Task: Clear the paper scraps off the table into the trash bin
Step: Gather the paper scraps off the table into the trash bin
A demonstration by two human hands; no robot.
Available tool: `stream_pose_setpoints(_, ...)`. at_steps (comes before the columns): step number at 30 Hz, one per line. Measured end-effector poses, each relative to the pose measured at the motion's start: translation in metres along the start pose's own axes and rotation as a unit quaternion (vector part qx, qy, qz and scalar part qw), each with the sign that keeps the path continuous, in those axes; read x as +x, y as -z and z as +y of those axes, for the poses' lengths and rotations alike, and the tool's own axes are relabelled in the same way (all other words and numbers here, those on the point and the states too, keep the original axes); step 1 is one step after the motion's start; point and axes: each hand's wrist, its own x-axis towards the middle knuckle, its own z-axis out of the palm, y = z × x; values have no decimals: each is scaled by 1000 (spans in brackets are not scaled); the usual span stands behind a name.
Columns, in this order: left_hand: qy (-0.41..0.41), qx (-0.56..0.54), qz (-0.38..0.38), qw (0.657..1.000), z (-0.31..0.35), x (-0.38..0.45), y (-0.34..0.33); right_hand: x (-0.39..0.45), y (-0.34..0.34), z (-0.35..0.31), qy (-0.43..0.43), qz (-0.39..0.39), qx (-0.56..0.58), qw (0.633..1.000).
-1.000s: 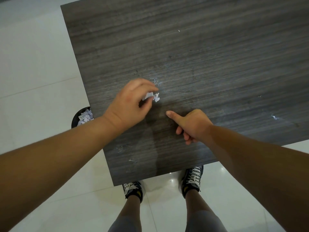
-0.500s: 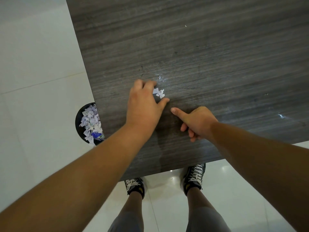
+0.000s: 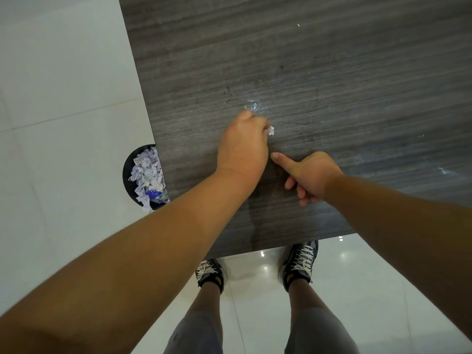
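Note:
My left hand [image 3: 244, 144] lies knuckles-up over the middle of the dark wood-grain table [image 3: 332, 72], fingers curled round small white paper scraps [image 3: 270, 130] that poke out at its right side. My right hand [image 3: 309, 175] rests on the table just right of it, thumb stretched toward the left hand, other fingers curled under and holding nothing. A black round trash bin [image 3: 127, 175] full of torn white and blue paper stands on the floor at the table's left edge, partly hidden under it.
Tiny white flecks lie on the table at the far top [image 3: 298, 25] and at the right [image 3: 421, 135], with pale smears [image 3: 443, 171] near the right edge. My two shoes [image 3: 301, 261] stand on glossy white tiles below the table's near edge.
My left hand has closed over the scraps, so only a bit of paper shows now. The view shifted, bringing more of the bin into sight. My right hand has stayed in place.

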Motion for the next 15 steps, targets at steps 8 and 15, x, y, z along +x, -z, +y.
stream_pose_setpoints(8,-45,81,-100,991,-3,19,1,-5,0,0,17,0,-6,1000)
stream_pose_setpoints(15,154,-170,8,973,-42,-3,39,-11,0,0,31,12,-3,999)
